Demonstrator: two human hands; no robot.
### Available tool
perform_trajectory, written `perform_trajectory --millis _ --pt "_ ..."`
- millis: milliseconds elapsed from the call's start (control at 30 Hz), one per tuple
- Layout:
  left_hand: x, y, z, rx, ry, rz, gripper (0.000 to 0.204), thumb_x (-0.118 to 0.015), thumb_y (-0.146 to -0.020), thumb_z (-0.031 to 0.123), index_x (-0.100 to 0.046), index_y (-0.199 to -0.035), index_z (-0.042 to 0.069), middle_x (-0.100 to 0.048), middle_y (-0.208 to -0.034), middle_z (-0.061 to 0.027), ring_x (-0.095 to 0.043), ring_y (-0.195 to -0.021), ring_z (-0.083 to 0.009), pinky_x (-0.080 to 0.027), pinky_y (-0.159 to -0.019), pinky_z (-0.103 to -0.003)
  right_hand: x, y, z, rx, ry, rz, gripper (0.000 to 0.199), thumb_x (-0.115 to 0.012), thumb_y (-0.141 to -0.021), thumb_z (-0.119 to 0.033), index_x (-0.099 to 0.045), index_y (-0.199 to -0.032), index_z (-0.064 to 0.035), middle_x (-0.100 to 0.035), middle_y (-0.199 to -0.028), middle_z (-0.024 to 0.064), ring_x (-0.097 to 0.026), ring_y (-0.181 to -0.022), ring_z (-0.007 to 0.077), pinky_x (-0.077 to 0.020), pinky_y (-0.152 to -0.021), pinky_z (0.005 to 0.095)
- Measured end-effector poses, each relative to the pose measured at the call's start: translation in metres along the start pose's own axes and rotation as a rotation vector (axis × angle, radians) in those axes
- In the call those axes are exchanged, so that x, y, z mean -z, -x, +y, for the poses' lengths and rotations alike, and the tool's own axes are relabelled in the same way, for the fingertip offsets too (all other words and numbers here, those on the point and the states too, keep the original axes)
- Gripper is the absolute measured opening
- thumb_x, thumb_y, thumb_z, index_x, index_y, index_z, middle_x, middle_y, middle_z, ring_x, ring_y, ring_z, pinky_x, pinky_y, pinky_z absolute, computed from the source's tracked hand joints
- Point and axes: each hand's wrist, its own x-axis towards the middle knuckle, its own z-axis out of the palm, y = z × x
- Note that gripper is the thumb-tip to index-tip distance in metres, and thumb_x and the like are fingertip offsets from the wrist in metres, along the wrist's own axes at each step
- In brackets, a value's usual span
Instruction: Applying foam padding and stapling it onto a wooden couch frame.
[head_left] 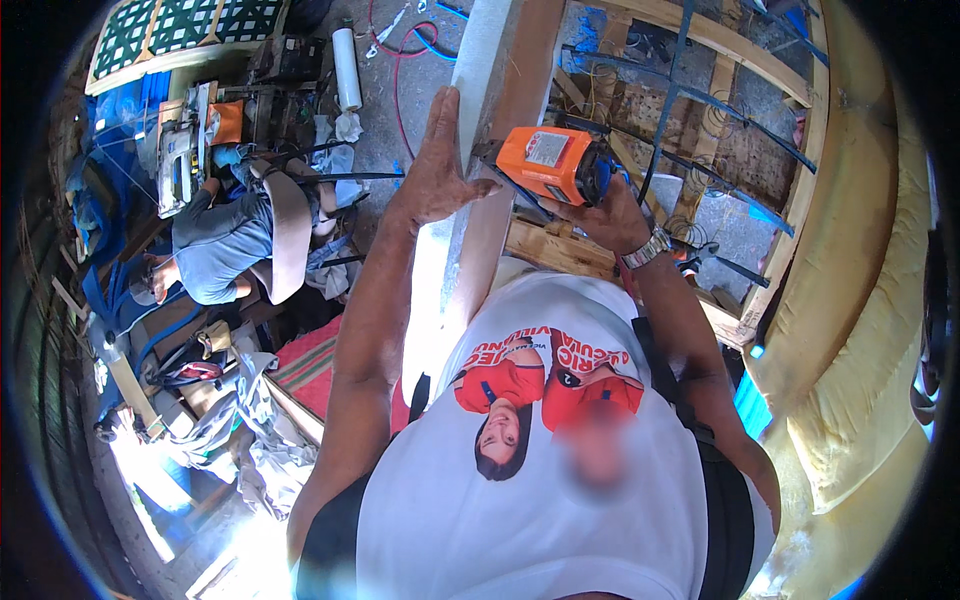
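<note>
My right hand (612,222) grips an orange power tool with a black end cap, which looks like a staple gun (550,165). Its handle is mostly hidden behind the body and my fingers. The tool's metal nose points left, at the edge of a long pale board (482,75) with a brown side face; whether it touches I cannot tell. My left hand (440,165) lies along the board's left edge, fingers stretched out and thumb spread toward the nose, holding nothing. A watch (648,248) is on my right wrist.
To the right stands a wooden frame (800,200) crossed by dark straps, with yellowish padded sheeting (850,270) beyond it. At left a co-worker (225,245) bends over beside scattered tools. A thin red hose (402,110) runs over the floor near a white roll (346,70).
</note>
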Motion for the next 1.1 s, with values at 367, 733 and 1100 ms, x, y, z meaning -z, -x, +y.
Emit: perform_trajectory --millis 367,733,1100 --pt "-0.033 0.204 0.0 0.368 0.136 0.085 0.123 -0.089 -0.069 0.034 -0.013 -0.16 0.0 -0.037 -0.155 -0.028 -0.037 -0.146 -0.0402 -0.032 -0.119 -0.044 -0.024 0.052 0.021 0.003 0.837 0.125 0.04 -0.082 -0.085 -0.035 -0.074 -0.111 -0.0062 -0.077 -0.092 0.0105 -0.07 -0.081 0.0142 -0.056 -0.077 0.0357" --pt "-0.048 0.374 -0.019 0.216 0.143 0.127 0.11 -0.084 -0.078 0.035 -0.018 -0.16 0.002 -0.026 -0.162 -0.027 -0.029 -0.15 -0.0407 -0.033 -0.12 -0.044 -0.107 0.112 0.115 -0.064 0.873 0.354 0.032 -0.078 -0.089 -0.031 -0.071 -0.106 -0.0052 -0.07 -0.079 0.003 -0.062 -0.071 0.0165 -0.051 -0.067 0.0366" --pt "-0.045 0.387 -0.04 -0.161 0.042 0.086 0.089 -0.068 -0.09 0.033 -0.021 -0.162 0.01 -0.006 -0.169 -0.0192 -0.011 -0.154 -0.0464 -0.022 -0.123 -0.053 -0.204 0.233 0.215 -0.378 0.966 0.597 0.04 -0.073 -0.092 -0.037 -0.069 -0.115 -0.0044 -0.072 -0.092 0.0061 -0.064 -0.082 0.0153 -0.0517 -0.076 0.0361"
